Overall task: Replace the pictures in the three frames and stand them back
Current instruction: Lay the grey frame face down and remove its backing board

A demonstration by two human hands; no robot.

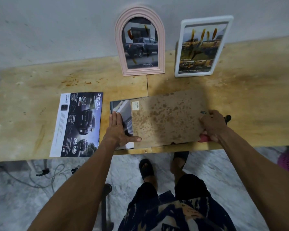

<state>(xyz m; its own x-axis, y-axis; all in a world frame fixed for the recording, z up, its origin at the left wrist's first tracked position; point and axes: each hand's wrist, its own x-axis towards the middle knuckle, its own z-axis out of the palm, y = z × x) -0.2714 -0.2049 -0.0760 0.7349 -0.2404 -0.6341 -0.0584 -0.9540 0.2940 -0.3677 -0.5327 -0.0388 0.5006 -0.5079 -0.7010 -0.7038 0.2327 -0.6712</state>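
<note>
Backing board, stiff, thin, light: right hand grips its right edge; left hand lies spread on the slippery picture at centre.

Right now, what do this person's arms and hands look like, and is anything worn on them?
Both arms are bare from the hands to the frame's edge: no sleeves, gloves, watch or bracelets show. The left hand and right hand carry no visible rings or markings. Lower down, the person wears dark patterned shorts and black sandals.

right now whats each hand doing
Left hand: open, flat on the picture.
Right hand: grips the backing board edge.
</note>
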